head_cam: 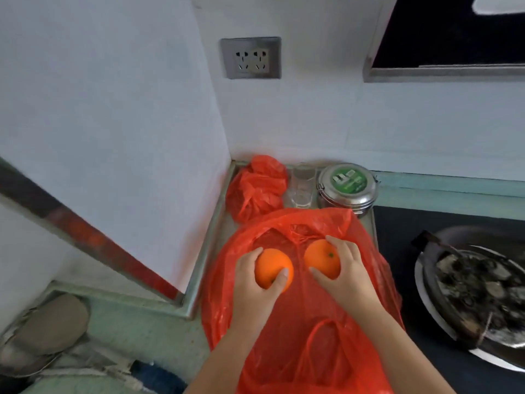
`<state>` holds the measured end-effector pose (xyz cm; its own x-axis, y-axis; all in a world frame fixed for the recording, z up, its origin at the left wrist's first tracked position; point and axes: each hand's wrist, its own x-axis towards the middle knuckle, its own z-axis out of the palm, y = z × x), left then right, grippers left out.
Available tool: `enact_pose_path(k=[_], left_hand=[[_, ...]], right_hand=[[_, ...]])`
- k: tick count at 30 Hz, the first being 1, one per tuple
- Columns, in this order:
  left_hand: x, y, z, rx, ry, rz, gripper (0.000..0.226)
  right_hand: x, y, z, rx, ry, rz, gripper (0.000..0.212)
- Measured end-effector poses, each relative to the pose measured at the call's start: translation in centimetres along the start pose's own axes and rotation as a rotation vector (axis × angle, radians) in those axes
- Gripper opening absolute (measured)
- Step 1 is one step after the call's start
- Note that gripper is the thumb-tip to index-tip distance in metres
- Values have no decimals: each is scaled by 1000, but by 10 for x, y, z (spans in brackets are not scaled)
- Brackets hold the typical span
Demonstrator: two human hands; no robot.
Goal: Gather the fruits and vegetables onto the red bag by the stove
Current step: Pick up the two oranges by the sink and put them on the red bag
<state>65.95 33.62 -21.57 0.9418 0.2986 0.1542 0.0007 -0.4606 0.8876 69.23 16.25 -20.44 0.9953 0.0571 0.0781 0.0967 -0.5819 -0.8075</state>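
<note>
Nearest the viewer, the red bag (306, 336) lies spread flat on the table (211, 243), its handle loops at the near end. Left of the bag and lower down, a grey shoe (48, 328) shows on the floor.

Both forearms reach out over the bag. The left hand (255, 285) grips an orange (271, 265) over the middle of the bag, fingers curled round its left side and thumb pressed on its near right side. The right hand (348, 270) grips a second orange (321, 258), fingers curved over its right side and thumb against its near side; the green stem mark faces up. The two oranges sit side by side, apart, both over the bag. Whether either one rests on the plastic cannot be told.

Right of the bag is a dark stove top (397, 251) carrying a blackened pan (477, 288) with dark residue inside.

Beyond the bag, in the corner, stand three things in a row: a knotted red plastic bundle (257, 186) at the left, a clear glass (302, 184) in the middle, and a round steel tin (348, 190) with a green label at the right. The far edge of the bag overlaps the foot of the tin.

Above these, on the white wall, is a double socket (251, 58).
</note>
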Motion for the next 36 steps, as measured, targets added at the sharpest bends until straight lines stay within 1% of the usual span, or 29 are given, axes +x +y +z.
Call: enact_pose_path(k=[4, 8, 17, 22, 26, 32, 36], left_hand=[[24, -16, 22, 21, -15, -25, 66], [40, -29, 34, 29, -21, -25, 65], [50, -41, 47, 55, -19, -2, 68], [45, -42, 43, 77, -21, 2, 76], [38, -40, 34, 107, -39, -24, 78], [17, -18, 11, 107, -60, 62, 74], [-2, -7, -8, 149, -107, 184, 68]], right_hand=[[21, 20, 12, 0, 0, 60, 67], [32, 32, 30, 4, -8, 98, 69], [36, 43, 49, 2, -7, 107, 71], [31, 39, 45, -33, -6, 113, 76], [21, 27, 36, -77, -20, 88, 73], [-15, -4, 17, -160, 28, 11, 60], [-45, -30, 0, -249, 71, -51, 51]])
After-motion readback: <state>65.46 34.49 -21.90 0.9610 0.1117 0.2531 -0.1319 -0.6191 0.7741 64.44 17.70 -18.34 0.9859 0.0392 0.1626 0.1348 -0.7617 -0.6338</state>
